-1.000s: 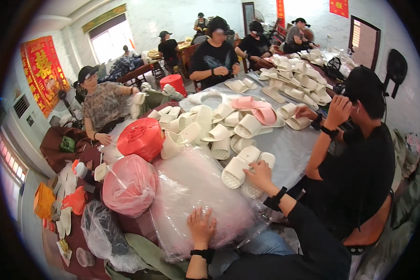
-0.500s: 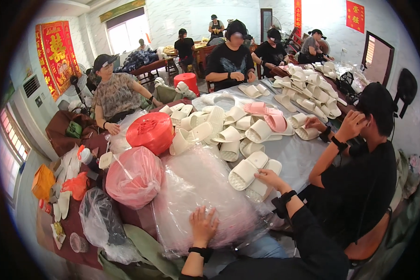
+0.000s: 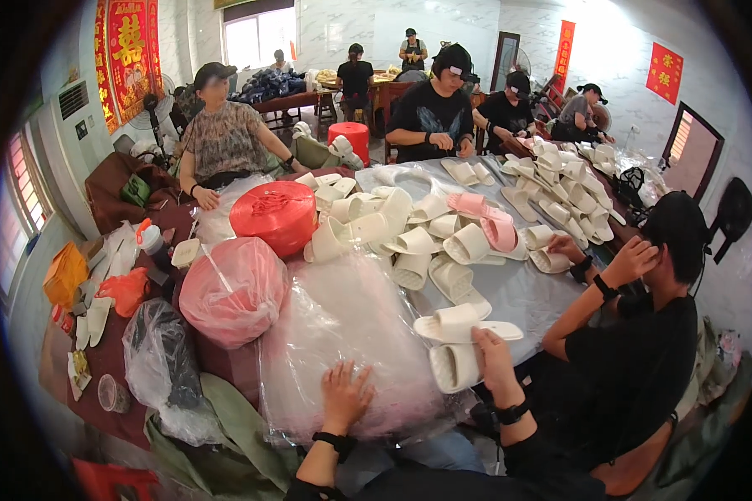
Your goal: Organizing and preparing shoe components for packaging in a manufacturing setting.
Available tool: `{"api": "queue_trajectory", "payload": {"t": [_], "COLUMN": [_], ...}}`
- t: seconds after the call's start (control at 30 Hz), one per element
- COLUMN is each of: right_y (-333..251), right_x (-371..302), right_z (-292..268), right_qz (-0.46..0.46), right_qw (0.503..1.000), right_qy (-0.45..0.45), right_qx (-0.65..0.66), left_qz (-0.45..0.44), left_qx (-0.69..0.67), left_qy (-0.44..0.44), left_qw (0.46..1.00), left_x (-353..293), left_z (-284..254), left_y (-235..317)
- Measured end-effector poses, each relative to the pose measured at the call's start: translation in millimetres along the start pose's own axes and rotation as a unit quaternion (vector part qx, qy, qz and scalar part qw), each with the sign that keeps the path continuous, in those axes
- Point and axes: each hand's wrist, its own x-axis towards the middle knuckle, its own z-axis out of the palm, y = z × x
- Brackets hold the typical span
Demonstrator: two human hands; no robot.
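Observation:
My left hand (image 3: 347,396) lies open, fingers spread, on a thick stack of clear plastic bags (image 3: 334,313) with a pinkish lower edge. To its right, my right hand (image 3: 496,361) is closed on a pair of cream slide slippers at the table's near side. The upper slipper (image 3: 453,321) is turned so its side and sole edge show. Below it, the other slipper (image 3: 454,367) shows its textured footbed, partly covered by my fingers. Just beyond the pair is a heap of loose cream slippers (image 3: 414,242), with a pink slipper (image 3: 499,230) on top.
A red twine roll (image 3: 273,217) and a bagged pink-red roll (image 3: 232,292) stand left of the stack. A co-worker (image 3: 643,326) sits close on my right; several others are around the table. A bigger slipper pile (image 3: 568,184) lies at the far right.
My right hand has turned the slipper pair, which earlier lay side by side with footbeds up, and tipped one above the other. My left hand stays on the bags. The view has shifted.

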Motion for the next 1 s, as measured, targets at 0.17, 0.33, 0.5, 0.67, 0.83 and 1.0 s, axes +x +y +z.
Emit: {"api": "queue_trajectory", "payload": {"t": [0.17, 0.33, 0.5, 0.67, 0.83, 1.0], "right_y": [36, 101, 121, 100, 76, 87], "right_x": [-11, 21, 15, 5, -10, -10], "right_z": [47, 57, 60, 46, 41, 32], "right_qz": [0.001, -0.015, -0.082, -0.003, 0.060, 0.046], "right_qw": [0.995, 0.984, 0.959, 0.926, 0.952, 0.964], "right_qy": [-0.020, -0.134, -0.131, -0.167, -0.162, -0.113], "right_qx": [-0.097, -0.114, -0.238, -0.338, -0.251, -0.238], "left_qz": [-0.002, -0.001, -0.003, -0.009, 0.004, -0.001], "left_qx": [-0.010, 0.014, 0.018, -0.004, -0.004, 0.001], "left_qy": [0.000, -0.034, -0.011, -0.015, -0.002, -0.002], "left_qw": [1.000, 0.999, 1.000, 1.000, 1.000, 1.000], "left_x": [-2, -2, -5, -4, -2, 0], "left_z": [0, 12, 10, 7, 9, 11], "left_y": [-2, -4, -4, -1, -3, -3]}}
